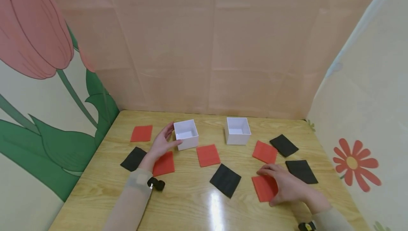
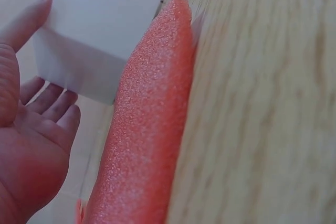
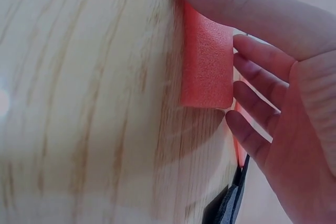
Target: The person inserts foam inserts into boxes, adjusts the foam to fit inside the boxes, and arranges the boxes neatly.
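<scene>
Gripping the right red square (image 1: 264, 188): thumb and fingers of the right hand (image 1: 288, 185) curve round its opposite edges; how firmly they press cannot be told. Light, even pressure low on each edge is probably best, since the foam looks soft and could bow or slip.
Right red square's place: on the table (image 1: 181, 206), to the right of the central black square (image 1: 225, 180), beneath the right palm, between thumb and fingertips.
Left hand (image 1: 162, 143): clasped on the left white box (image 1: 190, 142), thumb at its near side, fingers at its left; both are beyond the central black square, to its left. Squeezing gently seems wise with such thin walls.
Farther red square (image 1: 265, 152): beyond the central black square, to its right, near the right fingers; a straight lift should avoid brushing it.
</scene>
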Demonstrator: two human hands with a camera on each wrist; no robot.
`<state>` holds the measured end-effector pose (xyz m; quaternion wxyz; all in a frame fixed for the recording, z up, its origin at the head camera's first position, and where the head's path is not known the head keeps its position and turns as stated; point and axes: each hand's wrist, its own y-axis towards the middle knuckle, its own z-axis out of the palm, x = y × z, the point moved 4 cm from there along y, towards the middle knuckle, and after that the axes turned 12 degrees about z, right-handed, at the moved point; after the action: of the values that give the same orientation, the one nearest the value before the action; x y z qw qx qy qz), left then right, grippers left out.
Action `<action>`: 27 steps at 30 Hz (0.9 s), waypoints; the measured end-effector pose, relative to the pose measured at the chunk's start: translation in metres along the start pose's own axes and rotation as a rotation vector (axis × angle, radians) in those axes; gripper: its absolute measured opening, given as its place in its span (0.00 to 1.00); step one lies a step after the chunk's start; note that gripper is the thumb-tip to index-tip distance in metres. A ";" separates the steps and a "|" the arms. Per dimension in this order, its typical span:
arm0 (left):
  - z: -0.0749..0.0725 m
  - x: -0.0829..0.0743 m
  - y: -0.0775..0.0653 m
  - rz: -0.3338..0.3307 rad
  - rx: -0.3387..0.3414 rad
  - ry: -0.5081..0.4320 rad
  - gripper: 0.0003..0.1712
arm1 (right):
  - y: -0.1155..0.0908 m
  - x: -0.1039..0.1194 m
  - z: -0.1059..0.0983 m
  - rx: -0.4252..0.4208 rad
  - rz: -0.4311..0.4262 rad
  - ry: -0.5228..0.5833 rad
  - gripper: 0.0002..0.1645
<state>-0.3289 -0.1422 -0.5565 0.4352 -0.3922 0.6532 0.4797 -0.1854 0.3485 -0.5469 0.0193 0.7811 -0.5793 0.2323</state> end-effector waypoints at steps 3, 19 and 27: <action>-0.001 0.000 0.000 -0.008 0.004 0.005 0.58 | 0.000 -0.001 0.001 0.000 0.003 -0.006 0.58; -0.002 0.003 0.002 -0.006 0.007 -0.013 0.58 | 0.001 0.005 -0.003 -0.004 0.000 -0.047 0.53; 0.001 -0.002 0.001 -0.034 0.016 -0.025 0.58 | 0.004 0.005 -0.003 -0.029 -0.011 -0.074 0.49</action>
<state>-0.3289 -0.1408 -0.5543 0.4546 -0.3938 0.6446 0.4719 -0.1887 0.3440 -0.5431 0.0102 0.7920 -0.5786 0.1947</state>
